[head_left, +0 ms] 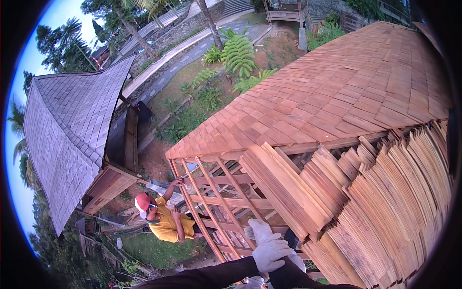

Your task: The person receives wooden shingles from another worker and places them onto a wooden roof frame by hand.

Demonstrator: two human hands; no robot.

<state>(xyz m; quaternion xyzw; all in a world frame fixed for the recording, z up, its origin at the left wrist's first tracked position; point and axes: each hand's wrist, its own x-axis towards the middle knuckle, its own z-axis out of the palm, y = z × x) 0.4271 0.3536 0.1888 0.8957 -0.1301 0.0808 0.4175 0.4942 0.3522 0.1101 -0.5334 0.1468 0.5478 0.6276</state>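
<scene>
White gloves cover both of my hands, which overlap low in the centre. My left hand [272, 254], coming from a dark sleeve, lies across the wrist of my right hand [260, 230], its fingers closed round the right glove's cuff. My right hand points away from me; its fingers seem loosely extended with nothing visible in them, partly hidden. Just beyond is the wooden batten frame [236, 202] of the roof. To the right of my hands lie stacked wooden shingles [380, 212], with more bundles [293, 188] leaning behind.
Reddish shingles cover the roof slope [332, 86] ahead. A person in a yellow shirt [168, 226] and red-white cap stands below at left, one hand on the battens. Gaps between battens show ground below. Another grey-shingled roof [72, 120] stands left, beyond ferns [238, 53].
</scene>
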